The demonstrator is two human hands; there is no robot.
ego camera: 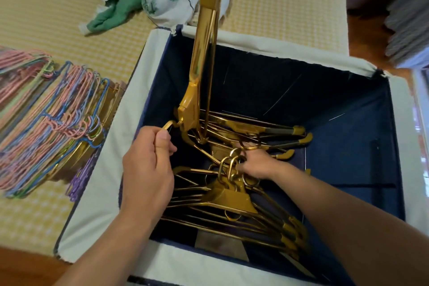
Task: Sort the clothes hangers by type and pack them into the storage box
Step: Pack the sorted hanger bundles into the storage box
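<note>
Upright gold hanger tilts out of the box, its hook in the left hand

The left hand [148, 165] pinches the hook of the glossy gold plastic hanger [204, 53], its long axis rising toward the far rim of the navy fabric storage box [255, 41]; the right hand [255, 165], fingers curled round hooks, holds the gold hangers lying flat [232, 202] inside

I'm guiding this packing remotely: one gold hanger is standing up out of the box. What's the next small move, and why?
Probably tip the upright gold hanger down flat onto the gold hangers in the storage box. The left hand pinches its hook, and the right hand grips the other hooks low inside.
</note>
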